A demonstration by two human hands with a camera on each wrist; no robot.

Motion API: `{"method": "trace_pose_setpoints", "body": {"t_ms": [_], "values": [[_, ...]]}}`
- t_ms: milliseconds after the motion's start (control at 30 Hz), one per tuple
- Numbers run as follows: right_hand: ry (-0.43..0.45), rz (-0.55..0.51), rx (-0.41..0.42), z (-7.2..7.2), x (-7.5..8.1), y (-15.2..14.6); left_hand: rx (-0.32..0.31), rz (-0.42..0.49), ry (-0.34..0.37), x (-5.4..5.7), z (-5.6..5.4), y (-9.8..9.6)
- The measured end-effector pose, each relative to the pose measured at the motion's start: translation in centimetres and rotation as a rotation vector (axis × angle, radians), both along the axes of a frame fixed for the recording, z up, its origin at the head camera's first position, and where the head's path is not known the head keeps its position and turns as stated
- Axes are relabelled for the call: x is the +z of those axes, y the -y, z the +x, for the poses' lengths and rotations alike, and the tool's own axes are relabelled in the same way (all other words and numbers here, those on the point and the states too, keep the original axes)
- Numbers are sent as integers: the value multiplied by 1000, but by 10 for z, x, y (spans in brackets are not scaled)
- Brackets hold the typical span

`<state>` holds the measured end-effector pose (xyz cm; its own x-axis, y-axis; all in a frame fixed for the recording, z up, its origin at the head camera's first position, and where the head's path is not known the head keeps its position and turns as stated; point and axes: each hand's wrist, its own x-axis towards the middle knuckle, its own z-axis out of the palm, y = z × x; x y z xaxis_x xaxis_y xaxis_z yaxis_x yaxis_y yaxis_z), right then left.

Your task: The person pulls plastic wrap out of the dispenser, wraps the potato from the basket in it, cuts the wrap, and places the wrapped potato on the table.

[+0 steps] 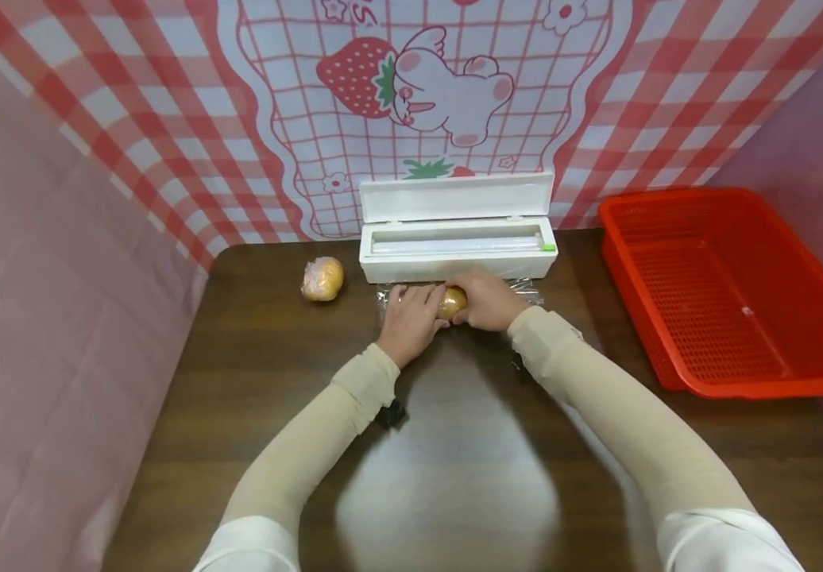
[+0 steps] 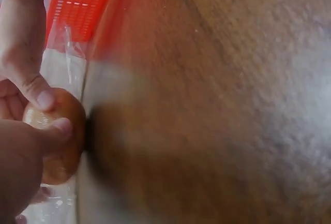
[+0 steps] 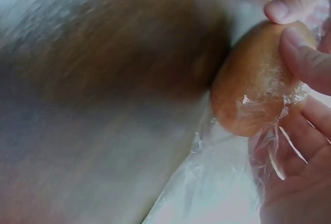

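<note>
A round golden-orange item (image 1: 453, 302) (image 3: 253, 79), smooth and shiny, sits between both hands close over the table. My left hand (image 1: 409, 322) grips it from the left, thumb on the near side. From the right, my right hand (image 1: 485, 300) holds it, its thumb beside the other. Clear cling film (image 1: 526, 290) (image 3: 194, 195) spreads out under the hands on both sides and clings in creases to the item's surface in the right wrist view. Parts of the fingers are hidden behind the item.
Just behind the hands stands a white cling film box (image 1: 454, 268), lid raised, a roll inside and a green piece at its right end. A similar wrapped round item (image 1: 322, 280) lies left on the brown table (image 1: 276, 381). At right is a red plastic basket (image 1: 640, 318).
</note>
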<state>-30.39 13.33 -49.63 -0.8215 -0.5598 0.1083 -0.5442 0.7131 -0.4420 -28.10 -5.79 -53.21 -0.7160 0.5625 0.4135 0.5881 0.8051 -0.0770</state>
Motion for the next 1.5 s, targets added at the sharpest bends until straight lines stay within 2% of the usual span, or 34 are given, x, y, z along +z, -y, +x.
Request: {"method": "trace_pose_setpoints", "body": {"t_ms": [100, 233, 367, 467, 600, 667, 733, 867, 900, 933, 1000, 1033, 1100, 1167, 1233, 1333, 1400, 1433, 1500], "values": [[50, -7, 5, 1, 6, -2, -16, -13, 52, 10, -1, -1], [117, -17, 10, 1, 11, -4, -7, -58, 171, 22, -3, -3], [185, -27, 18, 2, 15, -6, -7, -68, 327, 30, -5, -3], [237, -21, 35, 5, 18, -9, -36, -38, 451, 37, -5, -1], [269, 14, 70, 12, 20, -14, -93, 17, 675, 48, -4, 0], [219, 48, 70, 20, 19, -14, -120, 34, 795, 52, -5, 1], [60, 93, 90, 35, 20, -12, -139, 54, 917, 56, -6, 1], [-283, 239, 91, 72, 14, -5, -211, 40, 1073, 58, -10, 4], [-337, 265, 102, 79, 11, -4, -228, 28, 1103, 58, -11, 5], [-341, 280, 103, 84, 7, -3, -241, 9, 1126, 59, -10, 6], [-265, 277, 104, 88, 1, -4, -246, -35, 1137, 59, -8, 7], [-213, 269, 99, 88, -1, -5, -224, -67, 1102, 60, -5, 6], [-83, 216, 85, 85, -2, -5, -152, -147, 965, 63, 6, 4], [50, 176, 82, 79, -1, -5, -66, -232, 786, 65, 22, 0], [170, 168, 95, 75, 0, -5, 0, -309, 649, 64, 43, -4], [311, 163, 125, 72, 3, -4, 12, -362, 565, 53, 75, -10], [339, 165, 114, 76, 6, -5, 11, -345, 522, 42, 89, -12], [312, 176, 105, 81, 7, -6, 17, -329, 494, 35, 94, -13], [201, 227, 84, 93, 8, -7, 38, -278, 435, 25, 97, -14]]}}
